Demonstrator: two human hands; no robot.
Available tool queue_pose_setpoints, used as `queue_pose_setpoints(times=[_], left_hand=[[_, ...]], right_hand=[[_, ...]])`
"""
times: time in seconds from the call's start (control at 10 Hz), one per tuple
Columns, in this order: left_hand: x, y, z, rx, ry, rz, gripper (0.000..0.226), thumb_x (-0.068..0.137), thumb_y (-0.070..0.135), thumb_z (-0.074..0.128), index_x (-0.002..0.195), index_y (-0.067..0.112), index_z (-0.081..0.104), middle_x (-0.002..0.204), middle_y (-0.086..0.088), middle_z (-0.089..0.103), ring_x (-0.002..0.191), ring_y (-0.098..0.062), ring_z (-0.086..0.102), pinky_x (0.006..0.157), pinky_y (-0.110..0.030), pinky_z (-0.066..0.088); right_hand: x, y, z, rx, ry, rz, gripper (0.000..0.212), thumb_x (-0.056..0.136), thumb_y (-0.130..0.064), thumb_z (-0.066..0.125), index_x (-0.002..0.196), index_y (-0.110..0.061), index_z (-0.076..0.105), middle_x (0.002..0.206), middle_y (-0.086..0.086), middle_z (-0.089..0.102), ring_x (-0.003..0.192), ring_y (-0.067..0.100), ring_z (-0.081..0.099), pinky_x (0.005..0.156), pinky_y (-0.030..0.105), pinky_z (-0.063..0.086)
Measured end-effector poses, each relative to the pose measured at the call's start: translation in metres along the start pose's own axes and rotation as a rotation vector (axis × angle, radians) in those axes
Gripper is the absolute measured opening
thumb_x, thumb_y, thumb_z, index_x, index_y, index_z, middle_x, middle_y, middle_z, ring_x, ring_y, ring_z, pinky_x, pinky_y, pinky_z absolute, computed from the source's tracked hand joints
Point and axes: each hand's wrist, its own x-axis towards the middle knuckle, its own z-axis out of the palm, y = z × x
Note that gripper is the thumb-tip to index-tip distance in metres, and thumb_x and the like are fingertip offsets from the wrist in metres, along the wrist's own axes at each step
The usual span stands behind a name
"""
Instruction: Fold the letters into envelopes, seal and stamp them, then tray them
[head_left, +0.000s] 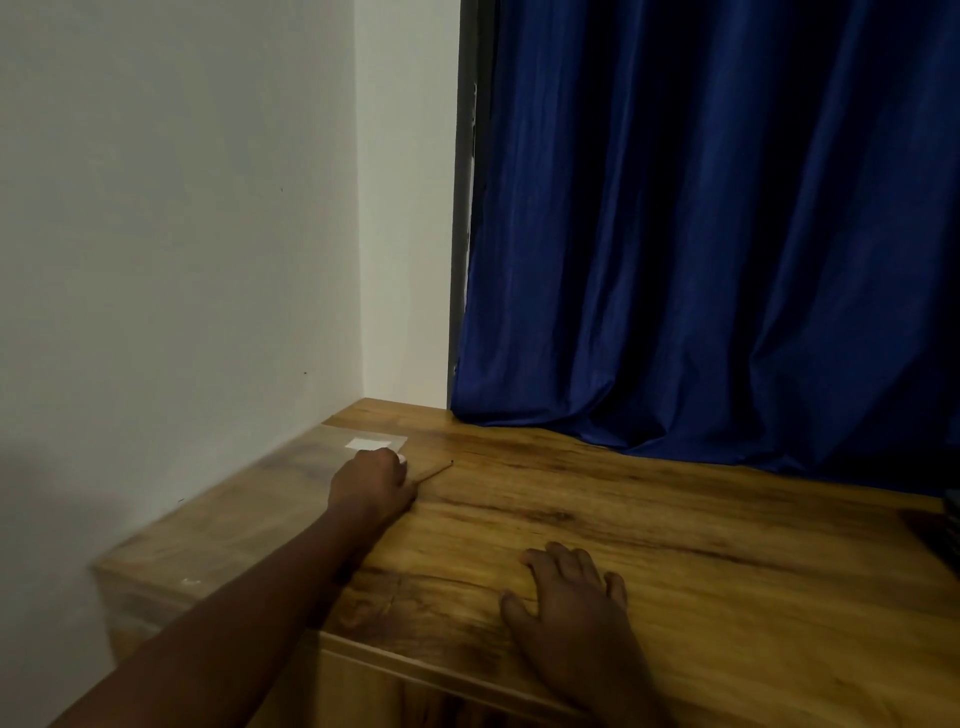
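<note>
Head view: the wooden surface runs from the wall corner at 11 o'clock toward the lower right, with a blue curtain hanging behind it at 1 o'clock.

The left hand is stretched far out toward the corner, its fingers curled under and knuckles up. A thin stick, perhaps a pencil, juts from under that hand and points toward 2 o'clock; whether the fingers actually pinch it or merely lie over its near end cannot be told.

The task's thing nearest the action is a small white paper patch, maybe a stamp or label, lying flat on a pale, glossy sheet that may be a clear sleeve or an envelope; blur leaves this unsettled. The patch sits just beyond the left knuckles at 12 o'clock, close but seemingly not touched, its long axis running roughly 9 to 3 o'clock, parallel to the far wall.

The right hand rests palm down at 5 o'clock, fingers spread and relaxed, holding nothing, well apart from the patch. The left hand is clearly nearer, so a short push forward should reach it.

No tray or letters are identifiable.
</note>
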Motion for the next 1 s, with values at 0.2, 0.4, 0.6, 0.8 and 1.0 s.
queue_pose_setpoints(times=[0.2,0.4,0.6,0.8,1.0], left_hand=[[-0.016,0.001,-0.003,-0.105,0.103,-0.024,0.031,0.086,0.047,0.070,0.068,0.022,0.069,0.071,0.007,0.067,0.070,-0.005,0.059,0.058,-0.028,0.048],[-0.023,0.003,0.000,0.020,0.093,-0.043,0.027,0.093,0.047,0.063,0.099,0.021,0.070,0.091,0.003,0.070,0.082,-0.015,0.064,0.066,-0.029,0.050],[-0.027,0.001,0.001,0.013,0.034,-0.004,0.041,0.091,0.059,0.060,0.109,0.023,0.066,0.092,0.004,0.064,0.079,-0.011,0.057,0.068,-0.029,0.050],[-0.046,0.007,-0.004,-0.150,-0.017,0.047,0.058,0.091,0.057,0.061,0.136,0.021,0.053,0.126,-0.007,0.056,0.106,-0.017,0.052,0.090,-0.035,0.052],[-0.105,0.057,-0.008,-0.266,-0.110,0.365,0.066,0.085,0.064,0.061,0.141,0.031,0.049,0.147,0.006,0.044,0.130,-0.014,0.045,0.106,-0.039,0.046]], right_hand=[[0.000,0.001,0.002,-0.012,0.000,-0.002,0.067,0.094,-0.068,0.032,0.154,-0.038,0.030,0.168,-0.006,0.019,0.155,0.019,0.011,0.124,0.054,0.006],[-0.001,0.001,0.001,-0.010,0.005,-0.011,0.068,0.094,-0.068,0.032,0.154,-0.037,0.031,0.168,-0.005,0.020,0.155,0.020,0.012,0.124,0.054,0.006],[-0.004,0.000,0.001,0.001,0.027,-0.012,0.067,0.093,-0.067,0.035,0.153,-0.036,0.034,0.167,-0.005,0.022,0.155,0.021,0.012,0.124,0.053,0.006],[-0.009,0.001,-0.006,0.125,0.029,-0.006,0.070,0.086,-0.069,0.044,0.147,-0.035,0.045,0.160,-0.009,0.036,0.152,0.017,0.022,0.124,0.049,0.010],[-0.025,0.011,-0.019,0.668,-0.033,0.016,0.061,0.080,-0.054,0.068,0.137,-0.036,0.056,0.139,-0.018,0.057,0.133,0.006,0.049,0.114,0.038,0.043]])
